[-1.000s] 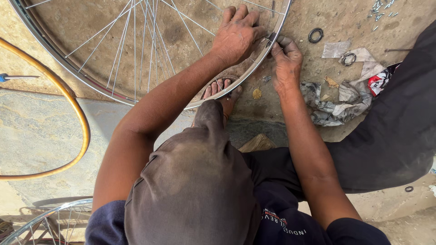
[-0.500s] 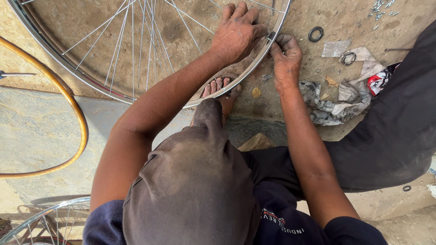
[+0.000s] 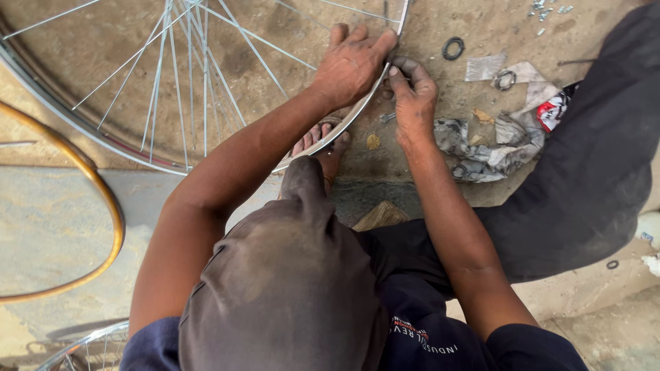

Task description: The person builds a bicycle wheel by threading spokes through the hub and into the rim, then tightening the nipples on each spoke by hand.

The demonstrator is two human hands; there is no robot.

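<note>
- the bicycle wheel rim (image 3: pixel 103 141) lies low over the dirt ground (image 3: pixel 275 41), its near edge by the person's sandalled foot (image 3: pixel 320 137), thin spokes (image 3: pixel 172 75) fanning toward the top of the view.
- left hand (image 3: pixel 350 65) lies over the rim's edge, fingers curled across it, a closed grip on the metal hoop.
- right hand (image 3: pixel 412 96) sits just outside the rim, fingertips pinched at the edge beside the left hand; whether they pinch a small part or tool, i cannot tell.
- the rim looks light and stiff, smooth metal, likely slick when dusty; the spokes look thin and easy to bend, so the hoop itself seems the safer place to hold.
- nearby on the ground: crumpled paper scraps (image 3: pixel 495 137), a dark ring (image 3: pixel 453 48), another ring (image 3: pixel 505 80), small loose bolts (image 3: pixel 546 10).
- an orange hoop (image 3: pixel 113 213) curves at the left, a second spoked wheel (image 3: pixel 89 347) shows at the bottom edge.
- the person's own cap (image 3: pixel 282 288) hides part of the near rim.
</note>
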